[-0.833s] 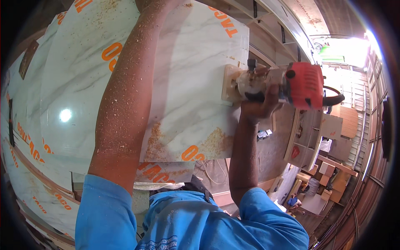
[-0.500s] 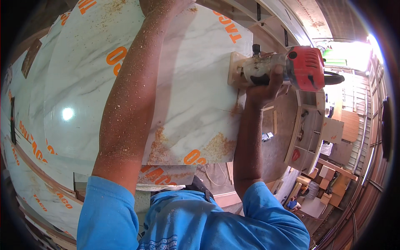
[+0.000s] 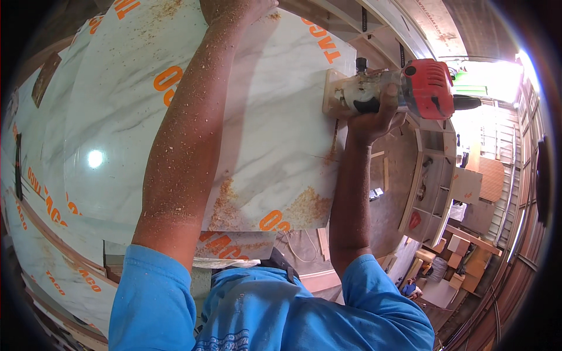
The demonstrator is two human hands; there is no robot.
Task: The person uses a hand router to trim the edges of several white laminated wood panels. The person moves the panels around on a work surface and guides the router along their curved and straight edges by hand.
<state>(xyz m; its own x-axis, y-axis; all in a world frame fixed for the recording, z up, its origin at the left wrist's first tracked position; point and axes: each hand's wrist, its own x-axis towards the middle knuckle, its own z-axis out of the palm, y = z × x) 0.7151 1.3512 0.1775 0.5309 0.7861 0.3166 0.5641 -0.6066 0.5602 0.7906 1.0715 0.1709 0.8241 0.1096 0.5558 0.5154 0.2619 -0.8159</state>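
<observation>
My right hand (image 3: 374,120) grips a trim router (image 3: 380,90) with a red motor housing and a clear, dusty base. The router lies on its side, its wooden base plate (image 3: 334,95) against the right edge of a white marble-patterned panel (image 3: 281,128). My left arm stretches across this panel. At the far side my left hand (image 3: 239,10) rests on or just over the surface, cut off by the picture's upper rim, so its fingers are mostly hidden. Sawdust (image 3: 225,199) lies in patches on the panel and clings to my left forearm.
More marble-patterned boards (image 3: 52,263) lie at the left. Beyond the right edge stands an open pale cabinet frame (image 3: 430,175) on the concrete floor (image 3: 395,181). Wood offcuts (image 3: 459,257) are piled farther right, near a seated person (image 3: 411,289).
My right hand and the router have moved slightly farther away along the panel's right edge. My left hand stays at the far side.
</observation>
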